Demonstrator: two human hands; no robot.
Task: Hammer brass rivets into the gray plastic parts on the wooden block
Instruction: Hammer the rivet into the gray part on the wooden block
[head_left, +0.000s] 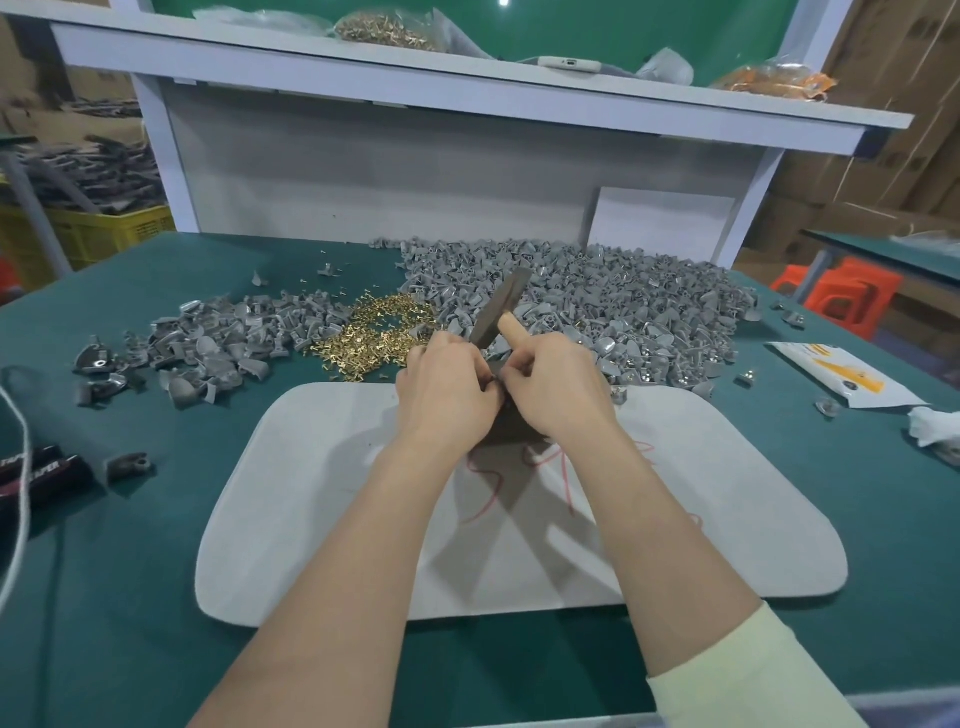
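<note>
Far left on our green table (130, 571) there's a white cord (15, 467), a black thing with lettering (41, 470) and one stray gray piece (130, 465). Further back sits the smaller pile of gray plastic parts (208, 343), and touching its right edge is the heap of brass rivets (374, 332).

In the middle is the pale gray pad (311, 493), with some red thread (488, 493) lying on it. Our hands meet over its far edge. The left hand (447, 384) has its fingers curled in, tips right up against the other hand. We can't tell whether it's pinching anything (that spot is hidden). The right hand (550, 384) is wrapped around a flat dark bar (501, 306), with the index finger laid straight along it, and the bar sticks up and away at a tilt. Under both hands, on the pad, there's a dark brown shape that looks like the wooden block (511, 421), mostly covered.

Behind and to the right is the big pile of gray parts (623, 306). Right of that are a white and yellow packet (841, 379) and a crumpled white tissue (935, 426).
</note>
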